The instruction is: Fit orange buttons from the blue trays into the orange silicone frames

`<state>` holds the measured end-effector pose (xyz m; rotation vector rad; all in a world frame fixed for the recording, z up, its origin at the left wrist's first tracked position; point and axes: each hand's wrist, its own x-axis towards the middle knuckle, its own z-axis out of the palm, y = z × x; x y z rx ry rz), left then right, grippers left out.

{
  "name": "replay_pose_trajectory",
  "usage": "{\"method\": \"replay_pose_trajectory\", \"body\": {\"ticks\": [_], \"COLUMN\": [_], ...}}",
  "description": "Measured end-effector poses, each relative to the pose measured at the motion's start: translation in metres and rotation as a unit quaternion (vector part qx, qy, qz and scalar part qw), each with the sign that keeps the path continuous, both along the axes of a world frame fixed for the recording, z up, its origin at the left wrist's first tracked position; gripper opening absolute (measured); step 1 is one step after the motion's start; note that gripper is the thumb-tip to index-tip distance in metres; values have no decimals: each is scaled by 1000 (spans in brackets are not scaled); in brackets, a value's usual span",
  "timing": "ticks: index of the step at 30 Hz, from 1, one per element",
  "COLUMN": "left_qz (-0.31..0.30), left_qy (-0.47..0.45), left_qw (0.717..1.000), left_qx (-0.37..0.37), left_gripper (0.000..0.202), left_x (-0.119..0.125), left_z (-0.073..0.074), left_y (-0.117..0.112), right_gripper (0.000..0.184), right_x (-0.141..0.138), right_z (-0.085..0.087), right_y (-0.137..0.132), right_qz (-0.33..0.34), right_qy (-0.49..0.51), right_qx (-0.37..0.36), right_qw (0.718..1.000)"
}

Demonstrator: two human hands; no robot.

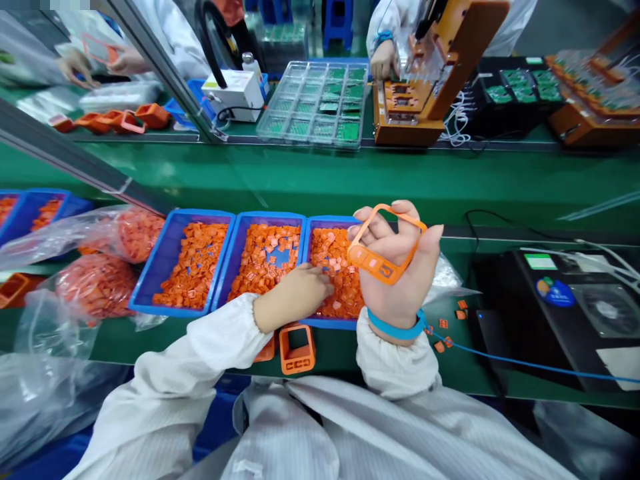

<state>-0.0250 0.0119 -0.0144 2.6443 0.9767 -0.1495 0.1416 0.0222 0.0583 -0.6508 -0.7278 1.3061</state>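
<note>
My right hand (400, 273) is raised, palm up, its fingers and thumb closed around an orange plastic frame (411, 261). That frame is thin and rectangular, with a large opening and small cutouts along its lower side. My left hand (295, 297) reaches over the right-hand blue bin (330, 323), fingers curled down together at the small orange plastic pieces (340, 293). Whatever its fingertips pinch is hidden. Just below that hand, an orange housing (298, 363) stands at the bench edge, with another partly under my sleeve.
Two more blue bins (181, 311) (257, 215) of orange pieces stand leftward, beside filled plastic bags (97, 287). Loose pieces (443, 324) and a black device (545, 320) lie right. A blue cord (530, 368) trails from my wristband. Across the bench, co-workers' hands (384, 61) work near a fixture (410, 127).
</note>
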Motion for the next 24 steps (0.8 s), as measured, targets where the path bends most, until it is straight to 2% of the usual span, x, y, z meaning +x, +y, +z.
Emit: {"method": "replay_pose_trajectory", "body": {"ticks": [4, 7, 9, 12, 15, 16, 17, 18, 19, 21, 24], "left_qz": [-13, -9, -15, -6, 38, 33, 4, -54, -84, -110, -130], "left_qy": [44, 55, 56, 38, 31, 25, 8, -23, -40, -86, -144], "left_qw": [998, 998, 998, 997, 997, 999, 999, 991, 981, 958, 924], "left_qx": [48, 41, 37, 64, 62, 18, -51, -118, -171, -249, -329], "left_gripper": [16, 16, 15, 16, 18, 21, 22, 21, 16, 15, 20], "left_x": [11, 12, 12, 9, 2, -1, -3, -5, -6, -7, -5], "left_z": [-18, -21, -18, 1, 40, 54, 67, 77, 83, 82, 58], "left_y": [-4, -3, -3, -13, -44, -57, -72, -87, -102, -126, -145], "right_gripper": [45, 43, 45, 54, 60, 59, 57, 53, 50, 44, 42], "right_x": [9, 15, 19, 25, 30, 31, 32, 33, 34, 34, 33], "right_z": [10, 14, 16, 20, 24, 25, 25, 25, 25, 25, 25], "right_y": [-10, -14, -16, -19, -22, -23, -23, -23, -23, -24, -24], "right_qz": [14, 21, 14, 8, 22, 25, 26, 25, 23, 23, 27], "right_qy": [15, 8, 9, -24, -57, -57, -52, -44, -35, -16, -9], "right_qx": [32, 43, 42, 27, 20, 21, 22, 23, 24, 25, 33], "right_qw": [999, 999, 999, 999, 998, 998, 998, 998, 999, 999, 999]}}
